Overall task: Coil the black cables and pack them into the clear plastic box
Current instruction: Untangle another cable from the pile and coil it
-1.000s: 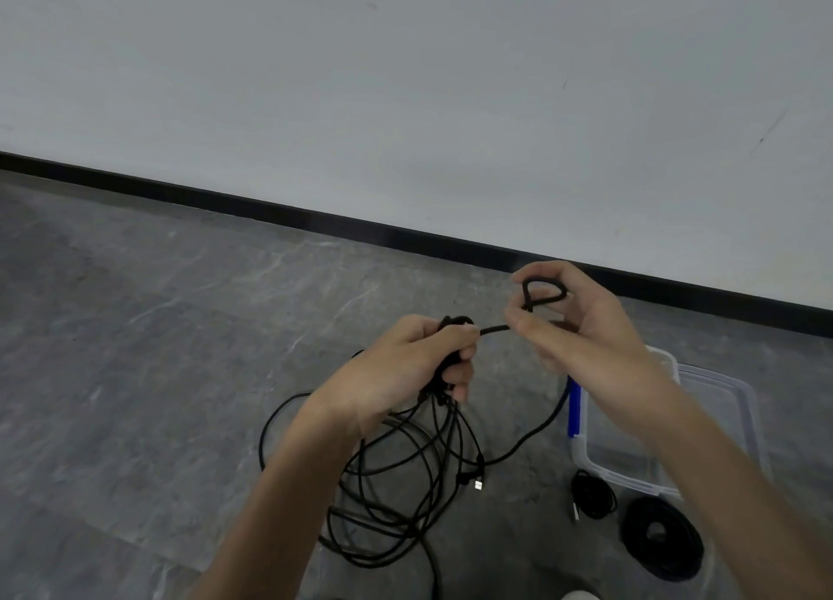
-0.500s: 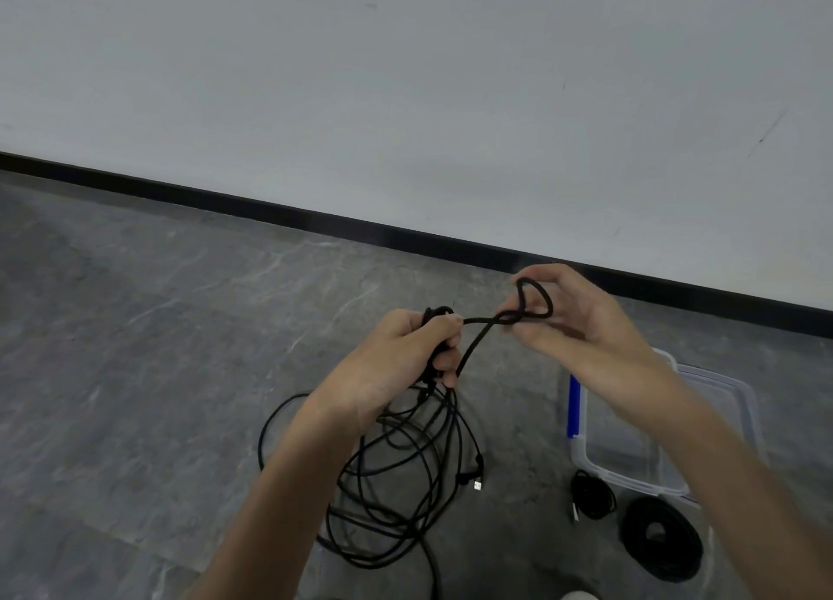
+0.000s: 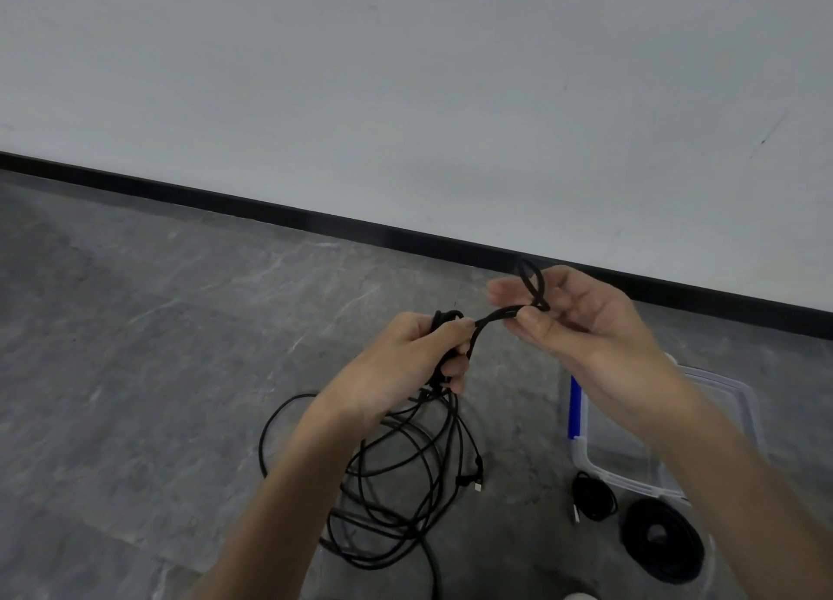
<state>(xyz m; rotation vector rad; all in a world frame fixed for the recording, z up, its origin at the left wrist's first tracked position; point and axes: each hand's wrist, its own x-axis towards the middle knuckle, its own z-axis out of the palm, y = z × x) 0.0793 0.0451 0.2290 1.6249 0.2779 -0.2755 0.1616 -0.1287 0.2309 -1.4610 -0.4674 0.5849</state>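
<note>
Above grey floor (image 3: 135,374), black cable (image 3: 493,316), tangled loops

The tangled cable (image 3: 405,487) is black, with a silver plug (image 3: 478,487). The small coil (image 3: 594,496) and the larger coil (image 3: 662,538) are black too. The plastic box (image 3: 581,460) is clear, with a blue latch (image 3: 574,408). The floor (image 3: 157,351) is grey, veined white like marble; the skirting board (image 3: 315,218) is black; the wall (image 3: 405,81) is off-white.

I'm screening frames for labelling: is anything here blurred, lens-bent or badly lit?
Head view: the cable loop pinched by the right hand is motion-smeared; the left hand gripping the cable bundle looks sharper; the baseboard bows slightly from the wide lens; light is soft and even, without glare; the lower-right coiled cable is soft.
</note>
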